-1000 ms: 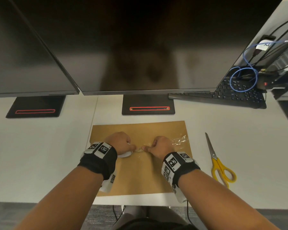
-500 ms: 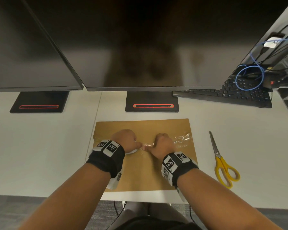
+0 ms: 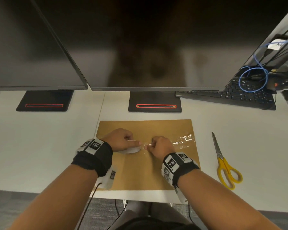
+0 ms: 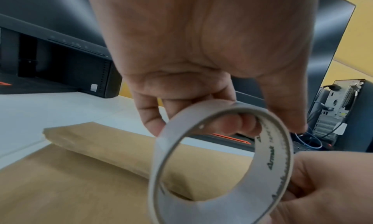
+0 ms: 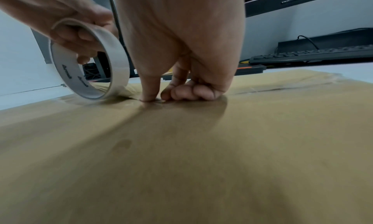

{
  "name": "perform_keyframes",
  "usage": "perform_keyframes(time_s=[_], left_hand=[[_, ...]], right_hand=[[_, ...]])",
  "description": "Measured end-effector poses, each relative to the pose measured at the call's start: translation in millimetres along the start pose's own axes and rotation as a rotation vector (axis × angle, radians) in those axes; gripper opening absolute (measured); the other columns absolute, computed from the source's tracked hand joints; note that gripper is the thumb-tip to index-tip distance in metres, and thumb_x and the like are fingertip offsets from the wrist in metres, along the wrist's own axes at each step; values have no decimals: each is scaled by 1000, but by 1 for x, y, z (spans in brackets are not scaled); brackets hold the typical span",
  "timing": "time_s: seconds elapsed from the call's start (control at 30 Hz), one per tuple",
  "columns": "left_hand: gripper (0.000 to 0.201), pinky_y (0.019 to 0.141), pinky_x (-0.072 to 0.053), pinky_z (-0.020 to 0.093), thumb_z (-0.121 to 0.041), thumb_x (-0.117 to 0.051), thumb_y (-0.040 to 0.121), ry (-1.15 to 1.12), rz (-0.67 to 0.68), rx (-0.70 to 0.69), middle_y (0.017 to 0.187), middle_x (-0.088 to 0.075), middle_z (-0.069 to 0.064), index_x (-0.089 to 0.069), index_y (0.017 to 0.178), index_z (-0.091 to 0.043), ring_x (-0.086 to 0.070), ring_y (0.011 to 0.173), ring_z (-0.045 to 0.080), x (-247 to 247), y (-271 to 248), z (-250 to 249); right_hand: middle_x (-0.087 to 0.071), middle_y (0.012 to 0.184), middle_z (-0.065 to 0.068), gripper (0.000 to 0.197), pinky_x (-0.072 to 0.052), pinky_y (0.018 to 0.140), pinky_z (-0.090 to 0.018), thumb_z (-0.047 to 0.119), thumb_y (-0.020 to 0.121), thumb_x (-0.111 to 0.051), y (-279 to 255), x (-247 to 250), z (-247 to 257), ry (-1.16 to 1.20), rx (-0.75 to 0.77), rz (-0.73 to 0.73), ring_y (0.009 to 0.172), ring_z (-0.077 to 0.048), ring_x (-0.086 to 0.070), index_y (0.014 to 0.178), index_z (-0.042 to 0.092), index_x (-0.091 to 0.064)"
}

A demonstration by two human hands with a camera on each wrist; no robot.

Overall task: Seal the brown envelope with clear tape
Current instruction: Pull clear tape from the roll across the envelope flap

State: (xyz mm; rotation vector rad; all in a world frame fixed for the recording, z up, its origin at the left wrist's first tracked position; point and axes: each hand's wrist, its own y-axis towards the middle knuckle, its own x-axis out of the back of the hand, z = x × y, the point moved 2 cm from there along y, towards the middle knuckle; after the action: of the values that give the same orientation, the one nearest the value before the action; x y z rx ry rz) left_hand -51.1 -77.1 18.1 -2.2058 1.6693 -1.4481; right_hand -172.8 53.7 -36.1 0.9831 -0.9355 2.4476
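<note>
The brown envelope lies flat on the white desk. A wrinkled strip of clear tape is stuck along its flap on the right. My left hand grips the white tape roll, fingers through its core, tilted with its lower rim near the envelope. Just right of it, my right hand has curled fingers. Its thumb and forefinger tips pinch the tape end down against the envelope's middle.
Yellow-handled scissors lie on the desk right of the envelope. Two black monitor stands sit behind it under large dark screens. A black keyboard and blue cable are at the back right. The desk's front edge is close.
The two hands stay at the envelope's middle. The gap between the left hand with the roll and the right hand's fingertips has widened slightly.
</note>
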Motion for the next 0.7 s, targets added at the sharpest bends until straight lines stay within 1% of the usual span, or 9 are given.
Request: perform_keyframes(time_s=[0.07,0.13,0.17,0.27,0.33,0.4,0.53,0.6,0.7], left_hand=[[41,61,-34,30,-53,-70,75,87,-31,-43,60,-47,-5,-53,60,-19,-46,63,14,-2,-4,-11],[39,60,-33,27,-53,-67,77,276,-89,-105,62,-51,-6,-54,62,-20,-48,65,14,-6,-7,-27],[37,65,-33,28,-53,-64,79,384,-119,-157,64,-54,-6,-55,64,-21,-51,67,14,-8,-8,-34],[34,88,-29,32,-56,-53,85,603,-157,-281,80,-65,-7,-64,76,-24,-57,78,14,-7,-11,-46],[36,95,-23,34,-55,-48,88,714,-122,-328,94,-64,-9,-70,91,-26,-56,91,12,-3,-13,-42],[37,100,-18,36,-54,-46,90,795,-84,-356,104,-61,-11,-71,100,-27,-52,104,10,0,-15,-35],[34,109,-13,39,-53,-49,89,790,-20,-262,109,-59,-15,-70,98,-29,-49,111,7,3,-18,-13],[32,109,-14,40,-53,-50,88,791,9,-203,102,-58,-15,-70,96,-30,-51,108,7,2,-20,-5],[29,109,-14,40,-51,-52,87,767,27,-146,88,-49,-17,-71,93,-29,-52,104,7,-1,-21,1]], right_hand=[[-64,87,-9,30,-46,71,-30,39,80,-67,1,3,0,1,-13,3,83,-24,-58,75,13,-53],[-67,92,-11,28,-47,73,-31,38,80,-68,1,4,1,-1,-15,-2,88,-26,-61,76,13,-53],[-67,93,-12,27,-47,73,-31,36,80,-67,1,5,1,-3,-13,-5,88,-27,-61,76,13,-53],[-66,90,-11,26,-43,68,-29,35,81,-66,0,4,0,1,-19,-6,82,-26,-59,77,13,-53],[-61,83,-8,29,-40,66,-27,38,81,-66,0,3,-1,11,-22,-1,76,-22,-54,76,14,-52],[-57,79,-3,33,-39,65,-27,43,79,-67,2,2,-2,17,-19,-3,75,-21,-52,74,14,-52],[-56,78,-3,37,-38,63,-26,49,79,-65,2,2,-4,-16,-22,-39,73,-20,-52,72,15,-50],[-58,79,-4,40,-38,62,-26,52,79,-63,2,2,-3,-40,-32,-52,74,-21,-54,73,15,-51],[-66,89,-8,46,-39,63,-26,58,78,-62,5,1,-1,-75,-46,-39,84,-24,-61,82,12,-59]])
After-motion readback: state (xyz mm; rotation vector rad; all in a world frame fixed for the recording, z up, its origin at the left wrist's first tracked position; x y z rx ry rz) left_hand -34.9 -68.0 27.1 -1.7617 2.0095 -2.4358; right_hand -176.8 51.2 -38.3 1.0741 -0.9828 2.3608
